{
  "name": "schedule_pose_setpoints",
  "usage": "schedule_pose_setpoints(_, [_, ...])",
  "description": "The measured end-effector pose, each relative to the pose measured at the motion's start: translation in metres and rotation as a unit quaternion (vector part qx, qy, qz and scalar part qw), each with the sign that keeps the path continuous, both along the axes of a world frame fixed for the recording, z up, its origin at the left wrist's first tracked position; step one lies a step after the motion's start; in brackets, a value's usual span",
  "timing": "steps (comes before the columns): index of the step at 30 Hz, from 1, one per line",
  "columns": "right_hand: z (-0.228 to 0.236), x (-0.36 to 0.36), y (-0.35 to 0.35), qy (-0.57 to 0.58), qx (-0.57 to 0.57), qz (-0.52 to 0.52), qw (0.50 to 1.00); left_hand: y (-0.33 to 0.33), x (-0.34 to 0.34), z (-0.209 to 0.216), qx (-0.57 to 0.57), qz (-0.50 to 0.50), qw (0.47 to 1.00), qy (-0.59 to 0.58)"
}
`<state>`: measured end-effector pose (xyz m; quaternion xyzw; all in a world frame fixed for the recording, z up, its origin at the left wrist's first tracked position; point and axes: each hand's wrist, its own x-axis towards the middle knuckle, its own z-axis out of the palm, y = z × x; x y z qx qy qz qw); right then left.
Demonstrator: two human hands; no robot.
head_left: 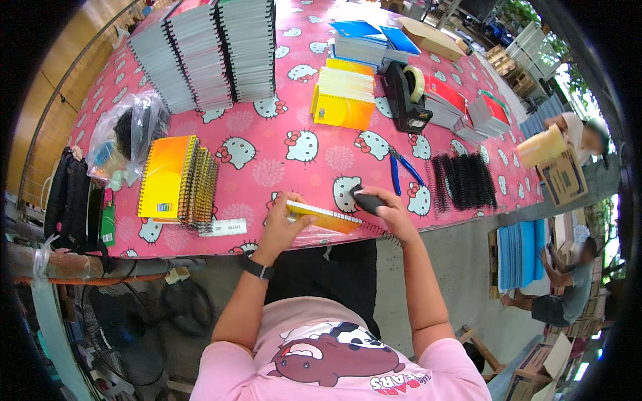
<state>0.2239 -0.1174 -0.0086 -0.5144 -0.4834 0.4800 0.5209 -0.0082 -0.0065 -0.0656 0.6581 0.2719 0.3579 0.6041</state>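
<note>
A thin yellow-orange notebook [334, 222] is held near the table's front edge in my left hand [287, 226], the thumb on its cover and the fingers behind. From its right end a dark spiral binding coil [380, 232] trails toward my right wrist. My right hand [396, 217] is closed around a rounded black hand tool [364, 202] just above that end; its exact kind I cannot make out. Blue-handled pliers [396, 177] lie beyond my right hand. To their right is a pile of black spiral coils [471, 182].
Finished spiral notebooks [164, 177] are stacked at left, behind a paper label [224, 228]. Tall coil-bound stacks [194, 57] stand farther back. Loose yellow booklets [344, 110], a tape dispenser [408, 103] and red booklets [445, 100] occupy the far side. Two people work at right.
</note>
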Motion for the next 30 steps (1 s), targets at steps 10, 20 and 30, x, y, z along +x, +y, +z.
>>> schedule_pose_setpoints(10, [0.016, -0.014, 0.008, 0.018, 0.035, 0.139, 0.990, 0.009, -0.001, 0.006, -0.004, -0.097, 0.995, -0.005])
schedule_pose_setpoints(20, [0.019, -0.013, 0.031, -0.178, -0.011, 0.098, 0.979, 0.007, -0.002, 0.001, -0.024, -0.132, 0.991, -0.015])
schedule_pose_setpoints(30, [0.030, -0.036, 0.044, -0.017, 0.064, 0.153, 0.986, 0.013, -0.001, 0.004, -0.002, -0.125, 0.991, 0.038])
